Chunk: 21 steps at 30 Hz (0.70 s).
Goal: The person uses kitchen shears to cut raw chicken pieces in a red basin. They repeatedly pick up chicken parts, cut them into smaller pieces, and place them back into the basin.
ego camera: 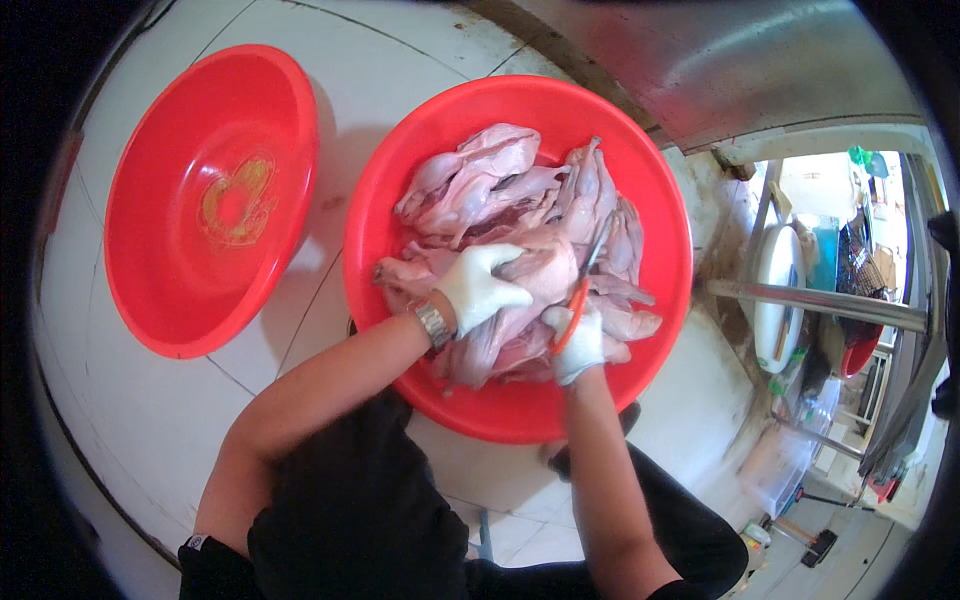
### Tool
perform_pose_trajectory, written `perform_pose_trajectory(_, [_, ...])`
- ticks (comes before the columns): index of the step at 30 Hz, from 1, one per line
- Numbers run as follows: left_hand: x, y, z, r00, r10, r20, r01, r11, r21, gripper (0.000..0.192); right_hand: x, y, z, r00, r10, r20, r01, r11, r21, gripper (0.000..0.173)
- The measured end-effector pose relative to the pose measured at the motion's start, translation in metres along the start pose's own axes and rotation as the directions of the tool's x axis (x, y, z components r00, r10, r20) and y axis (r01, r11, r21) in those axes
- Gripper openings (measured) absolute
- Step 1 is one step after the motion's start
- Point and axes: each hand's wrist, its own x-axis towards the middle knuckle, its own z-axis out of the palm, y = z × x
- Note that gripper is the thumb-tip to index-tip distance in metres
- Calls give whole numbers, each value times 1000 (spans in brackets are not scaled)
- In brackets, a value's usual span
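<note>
A large red plastic basin [669,247] stands in front of me, filled with several raw, plucked poultry carcasses [480,169]. My left hand [480,289], in a white glove, has its thumb and fingers around a pale carcass [551,262] near the middle of the pile. A metal watch is on that wrist. In my right hand [579,341], also gloved in white, is a pair of scissors [576,304] with orange handles. Their blades point away from me, along the right side of the held carcass. The carcass hides part of the blades' surroundings.
A second red basin [150,262], with a gold print on its bottom, stands to the left on the white tiled floor [360,45]. A metal panel [720,60] rises at the upper right. Farther right are a metal rail [817,301], a clear plastic box [780,461] and a brush [819,547].
</note>
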Motion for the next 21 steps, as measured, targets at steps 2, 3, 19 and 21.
perform_pose_trajectory(2, [5, 0, -4, 1000, -20, 6, 20, 997, -70, 65, 5, -7, -4, 996, -93, 3, 93, 996, 1, 35])
perform_pose_trajectory(3, [6, 2, -6, 996, 43, -83, -34, 994, 104, 66, 9, -16, 0, 986, -158, -51, 156, 987, -42, 28])
perform_pose_trajectory(19, [-13, 22, 24, 993, -120, -20, 103, 741, 663, 113, -42, -34, 40, 902, -428, -53, 287, 688, -667, 25])
perform_pose_trajectory(21, [-8, 24, 25, 991, -110, -71, 128, 691, 711, 110, -42, -32, 42, 896, -443, -34, 310, 677, -667, 23])
